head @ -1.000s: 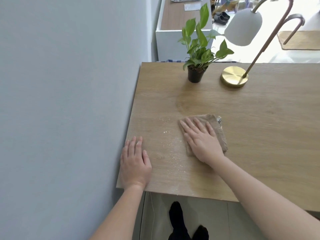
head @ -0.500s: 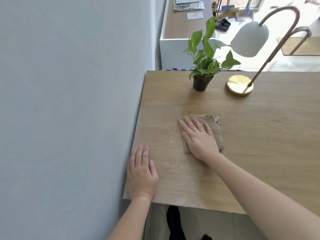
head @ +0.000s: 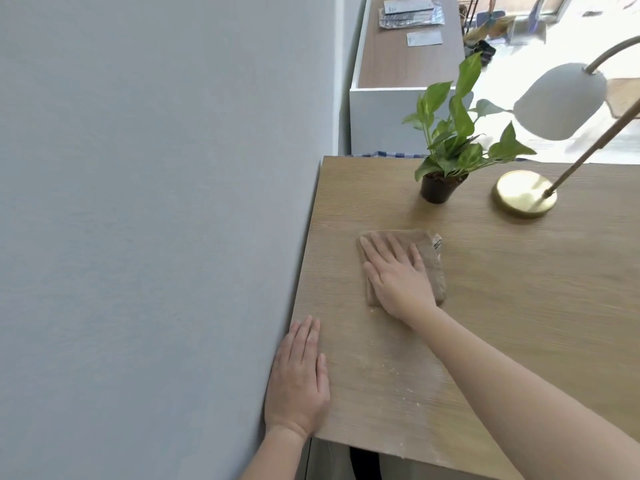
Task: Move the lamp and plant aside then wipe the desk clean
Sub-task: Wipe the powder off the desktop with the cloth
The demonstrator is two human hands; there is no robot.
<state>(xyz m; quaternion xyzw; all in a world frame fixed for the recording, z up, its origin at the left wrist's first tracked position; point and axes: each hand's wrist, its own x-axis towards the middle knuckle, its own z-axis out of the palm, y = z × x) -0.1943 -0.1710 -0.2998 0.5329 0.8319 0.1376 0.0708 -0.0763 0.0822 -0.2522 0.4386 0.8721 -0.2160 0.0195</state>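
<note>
Fingers (head: 370, 251) of the right hand (head: 398, 275) lie straight and spread, pressed flat on a folded brown cloth (head: 434, 268). They grip nothing. The open palm seems meant to spread pressure over the whole pad so it drags evenly across the desk (head: 536, 306). The cloth reaches just past the fingertips and out beyond the little-finger side.

The left hand (head: 298, 375) rests flat and relaxed, holding nothing, at the desk's corner against the grey wall (head: 156, 202), back behind the wiping fingers. It probably steadies the body for the reach.

Ahead of the fingertips and well apart from them, the plant (head: 450, 133) stands upright in its dark pot. The lamp (head: 524, 192) sits on its brass base beside the plant, further off to the little-finger side. Both stand at the desk's far edge, which leaves the near surface free.

Pale crumbs (head: 391, 370) dot the wood behind the wrist, between the two hands, so this patch likely needs another pass.
</note>
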